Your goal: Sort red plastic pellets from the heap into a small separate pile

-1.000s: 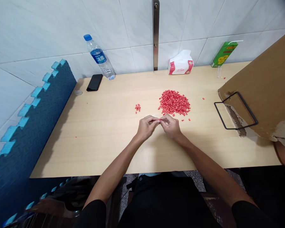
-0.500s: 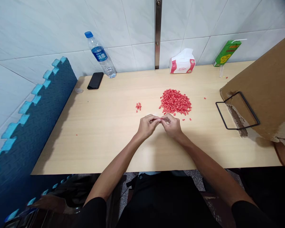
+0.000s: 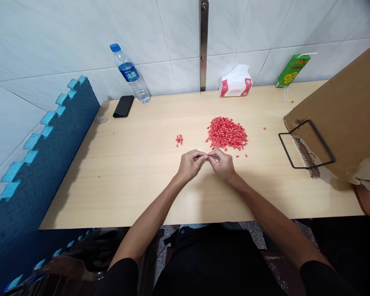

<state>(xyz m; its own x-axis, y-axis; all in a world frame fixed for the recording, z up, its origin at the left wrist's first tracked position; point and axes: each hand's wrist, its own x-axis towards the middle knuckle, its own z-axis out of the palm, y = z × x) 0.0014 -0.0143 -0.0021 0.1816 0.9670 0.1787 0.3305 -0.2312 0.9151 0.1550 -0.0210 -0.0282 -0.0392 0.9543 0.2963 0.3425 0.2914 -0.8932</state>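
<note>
My left hand (image 3: 189, 163) and my right hand (image 3: 222, 165) meet fingertip to fingertip above the table (image 3: 135, 164). Both are pinched closed around a small red piece (image 3: 208, 155), mostly covered by the fingers. Just beyond my right hand lies a large pile of small red pieces (image 3: 227, 133), with a few strays at its near edge. A much smaller cluster of similar red pieces (image 3: 179, 139) rests beyond my left hand.
A bottle (image 3: 129, 73), a black phone (image 3: 123, 106), a tissue pack (image 3: 235, 84) and a green drink carton (image 3: 292, 70) stand or lie along the wall. Blue foam mat (image 3: 58, 148) borders the left; cardboard (image 3: 342, 115) with a black wire frame (image 3: 323, 142) stands right, beside another person's arm (image 3: 368, 201).
The whole view has shifted very slightly. Both hands keep the same pinch at the same spot, and the pile and cluster look unchanged.
</note>
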